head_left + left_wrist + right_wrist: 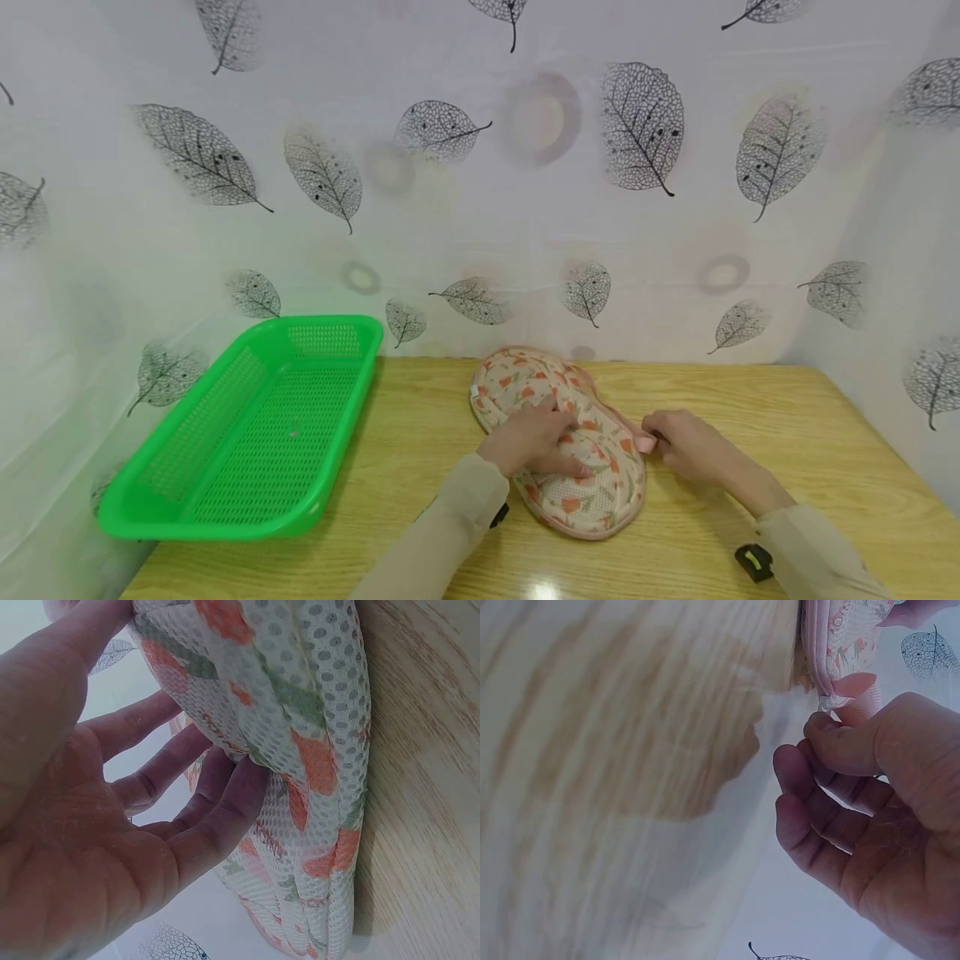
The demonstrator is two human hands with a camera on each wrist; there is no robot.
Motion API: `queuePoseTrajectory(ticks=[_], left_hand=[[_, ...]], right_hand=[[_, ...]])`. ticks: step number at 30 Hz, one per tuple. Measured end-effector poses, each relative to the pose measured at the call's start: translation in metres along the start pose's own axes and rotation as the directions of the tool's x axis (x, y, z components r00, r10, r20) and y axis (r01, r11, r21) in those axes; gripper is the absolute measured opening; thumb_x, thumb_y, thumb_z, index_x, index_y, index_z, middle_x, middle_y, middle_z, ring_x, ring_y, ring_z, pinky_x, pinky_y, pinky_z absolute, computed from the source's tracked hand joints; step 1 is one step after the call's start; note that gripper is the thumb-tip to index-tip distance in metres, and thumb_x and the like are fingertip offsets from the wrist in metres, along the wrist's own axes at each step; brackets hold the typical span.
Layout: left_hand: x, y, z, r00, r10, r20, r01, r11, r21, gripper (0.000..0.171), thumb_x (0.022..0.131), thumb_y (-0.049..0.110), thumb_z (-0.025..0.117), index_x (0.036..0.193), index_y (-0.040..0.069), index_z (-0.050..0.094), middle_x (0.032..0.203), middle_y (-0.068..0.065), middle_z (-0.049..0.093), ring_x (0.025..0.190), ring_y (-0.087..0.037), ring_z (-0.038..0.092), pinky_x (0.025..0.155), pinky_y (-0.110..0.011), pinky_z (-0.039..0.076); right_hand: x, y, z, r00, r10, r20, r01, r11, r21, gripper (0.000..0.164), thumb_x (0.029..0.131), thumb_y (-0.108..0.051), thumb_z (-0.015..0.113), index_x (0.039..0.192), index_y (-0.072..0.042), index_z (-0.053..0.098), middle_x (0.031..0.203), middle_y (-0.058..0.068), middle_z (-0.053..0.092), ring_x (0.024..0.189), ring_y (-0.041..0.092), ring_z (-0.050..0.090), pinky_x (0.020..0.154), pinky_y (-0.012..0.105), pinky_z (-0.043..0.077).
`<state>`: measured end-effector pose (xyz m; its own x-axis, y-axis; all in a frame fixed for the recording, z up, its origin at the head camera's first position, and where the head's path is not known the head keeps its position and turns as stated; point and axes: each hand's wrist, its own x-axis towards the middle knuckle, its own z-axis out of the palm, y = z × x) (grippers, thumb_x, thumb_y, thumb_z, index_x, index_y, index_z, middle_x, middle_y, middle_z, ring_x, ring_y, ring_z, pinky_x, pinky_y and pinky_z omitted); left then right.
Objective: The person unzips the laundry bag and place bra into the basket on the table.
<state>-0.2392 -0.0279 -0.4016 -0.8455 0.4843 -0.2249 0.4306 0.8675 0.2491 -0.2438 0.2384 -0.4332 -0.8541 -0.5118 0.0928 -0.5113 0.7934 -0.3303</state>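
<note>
A floral mesh laundry bag (600, 500) with pink trim, long and rounded with a waist on one side, lies at a slant on the table. My left hand (536, 437) rests on top of it, fingers and thumb spread. In the left wrist view those fingertips touch the puffed mesh (311, 761). At the bag's right edge my right hand (686, 442) pinches the small zipper pull (826, 703) between thumb and forefinger. Beside the fingertips a pink fabric loop (864, 694) sticks out from the zipper's end. The pinched tip of the pull is hidden by the thumb.
A green plastic basket (318, 483) with perforated sides stands at the left of the wooden table (405, 442). Behind and at both sides hangs a white sheet (517, 225) printed with leaves. Dark wrist straps (753, 562) show at the cuffs.
</note>
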Motion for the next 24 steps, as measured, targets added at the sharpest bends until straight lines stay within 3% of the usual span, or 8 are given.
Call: queuePoseTrajectory(ticks=[11, 18, 24], left_hand=[[-0.002, 0.001, -0.001, 1.0, 0.002, -0.003, -0.002, 1.0, 0.017, 0.071, 0.086, 0.068, 0.069, 0.145, 0.03, 0.057, 0.143, -0.004, 0.051, 0.125, -0.027, 0.057, 0.106, -0.05, 0.046], [-0.004, 0.003, -0.003, 1.0, -0.015, 0.003, 0.015, 1.0, 0.011, 0.072, 0.086, 0.068, 0.07, 0.146, 0.031, 0.055, 0.153, -0.005, 0.046, 0.132, -0.03, 0.054, 0.111, -0.052, 0.042], [-0.004, 0.003, -0.003, 1.0, -0.018, 0.006, 0.018, 1.0, -0.005, 0.073, 0.086, 0.068, 0.07, 0.147, 0.031, 0.055, 0.159, -0.006, 0.041, 0.136, -0.032, 0.052, 0.114, -0.054, 0.04]], right_hand=[[-0.003, -0.001, 0.004, 1.0, -0.004, -0.016, 0.003, 0.999, -0.034, 0.028, 0.091, 0.0, 0.065, 0.074, -0.02, 0.055, 0.071, -0.009, 0.049, 0.067, 0.006, 0.041, 0.062, 0.025, 0.035], [-0.006, -0.008, 0.005, 0.997, 0.067, -0.046, -0.068, 0.998, -0.017, 0.025, 0.087, 0.004, 0.062, 0.076, -0.018, 0.055, 0.07, -0.005, 0.052, 0.064, 0.011, 0.043, 0.057, 0.028, 0.035], [-0.009, -0.017, 0.007, 0.991, 0.122, -0.063, -0.128, 0.987, -0.094, 0.018, 0.09, 0.001, 0.06, 0.085, -0.017, 0.062, 0.074, -0.001, 0.051, 0.064, 0.014, 0.042, 0.054, 0.03, 0.036]])
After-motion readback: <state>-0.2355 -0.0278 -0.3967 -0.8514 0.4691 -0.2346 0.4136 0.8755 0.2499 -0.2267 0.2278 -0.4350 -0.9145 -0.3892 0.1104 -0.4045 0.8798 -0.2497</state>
